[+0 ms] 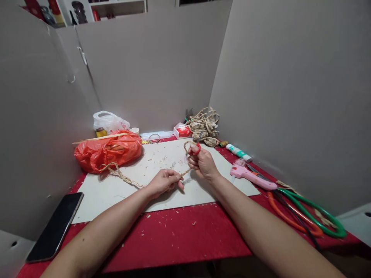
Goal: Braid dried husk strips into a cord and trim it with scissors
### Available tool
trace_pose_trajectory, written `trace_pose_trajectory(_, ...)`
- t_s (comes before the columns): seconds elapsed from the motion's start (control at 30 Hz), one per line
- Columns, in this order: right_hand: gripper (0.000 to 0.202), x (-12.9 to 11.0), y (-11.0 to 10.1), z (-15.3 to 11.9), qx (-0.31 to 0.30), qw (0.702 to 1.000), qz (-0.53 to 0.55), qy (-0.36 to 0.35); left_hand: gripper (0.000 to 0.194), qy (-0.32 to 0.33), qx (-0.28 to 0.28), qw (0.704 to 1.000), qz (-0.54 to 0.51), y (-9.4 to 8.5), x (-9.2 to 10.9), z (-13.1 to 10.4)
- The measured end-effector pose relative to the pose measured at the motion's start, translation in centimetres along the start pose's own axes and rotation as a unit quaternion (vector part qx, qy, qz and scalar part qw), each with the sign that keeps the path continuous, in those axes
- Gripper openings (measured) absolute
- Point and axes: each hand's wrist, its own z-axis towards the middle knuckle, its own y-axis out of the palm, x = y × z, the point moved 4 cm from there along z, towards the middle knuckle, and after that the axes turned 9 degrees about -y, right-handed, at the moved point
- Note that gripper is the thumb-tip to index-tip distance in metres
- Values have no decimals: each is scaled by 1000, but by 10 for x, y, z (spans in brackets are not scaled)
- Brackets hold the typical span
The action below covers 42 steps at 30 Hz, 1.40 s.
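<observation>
A straw rope (186, 173) runs between my two hands, above a pale board (101, 199). My left hand (164, 182) is closed on the rope, pinching it between thumb and fingers. Its loose, frayed length (126, 178) trails left across the board towards the orange-red bag. My right hand (205, 164) is closed round small scissors with a red handle (198, 149), the blades pointing up and away. The same hand also grips the rope, whose end curls in a small loop (186, 145) above the fingers.
An orange-red plastic bag (108, 152) lies at the left, near a phone (56, 227). Coiled rope bundles (204, 125) are heaped at the back right. A pink glue gun (252, 177) and large green-handled scissors (315, 212) lie on the right. Grey panels (156, 73) enclose the red-covered table (179, 243).
</observation>
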Motion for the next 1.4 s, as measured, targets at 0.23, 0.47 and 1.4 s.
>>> trace_pose_trajectory(0.23, 29, 3, -22, 9, 66, 996, -51, 25, 21, 5, 9, 995, -97, -17, -3, 2)
trace_pose_trajectory(0.47, 20, 8, -46, 14, 188, 978, -39, 84, 17, -10, 34, 976, -214, -33, -5, 6)
trace_pose_trajectory(1.4, 37, 20, -1, -12, -269, 640, -719, -35, 17, -9, 27, 948, -318, -53, 1, 11)
